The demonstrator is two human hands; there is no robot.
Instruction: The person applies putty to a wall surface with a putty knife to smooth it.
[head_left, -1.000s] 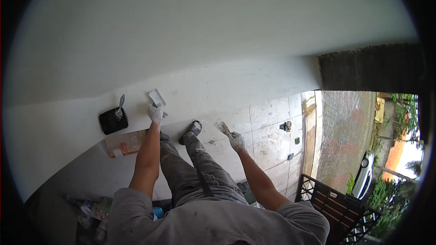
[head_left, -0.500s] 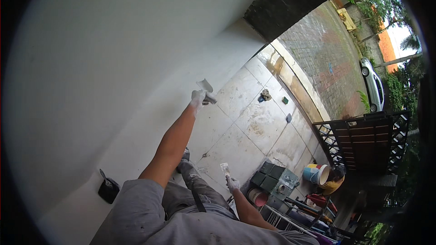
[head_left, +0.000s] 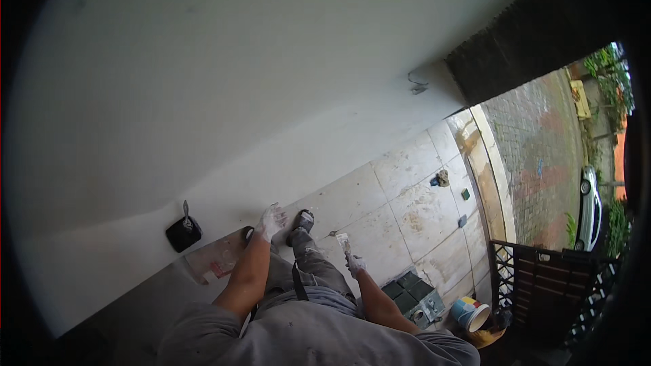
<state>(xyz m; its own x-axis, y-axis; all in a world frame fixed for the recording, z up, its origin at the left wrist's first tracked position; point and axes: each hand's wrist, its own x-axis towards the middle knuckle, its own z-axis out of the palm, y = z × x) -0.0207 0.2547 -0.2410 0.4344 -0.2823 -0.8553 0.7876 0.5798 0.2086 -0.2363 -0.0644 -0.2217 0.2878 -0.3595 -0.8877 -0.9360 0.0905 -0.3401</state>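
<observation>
My left hand (head_left: 271,221), white with plaster or a glove, is stretched forward close to the foot of the white wall (head_left: 237,81). Its fingers look curled, and I cannot make out anything in them. My right hand (head_left: 354,264) is lower and to the right, shut on a small flat-bladed putty knife (head_left: 343,242) whose blade points away from me over the tiled floor (head_left: 420,203). My grey trouser legs and a dark shoe (head_left: 303,219) lie between the two hands.
A black tub (head_left: 183,234) with a tool standing in it sits by the wall at the left, with a pale bag (head_left: 215,264) beside it. Grey blocks (head_left: 410,291) and a coloured bucket (head_left: 468,312) stand at the lower right, near a dark metal gate (head_left: 542,285). A car (head_left: 588,196) is parked outside.
My left arm has come down from high on the wall to near its foot. The view has swung back left, and the flat tool seen in that hand no longer shows.
</observation>
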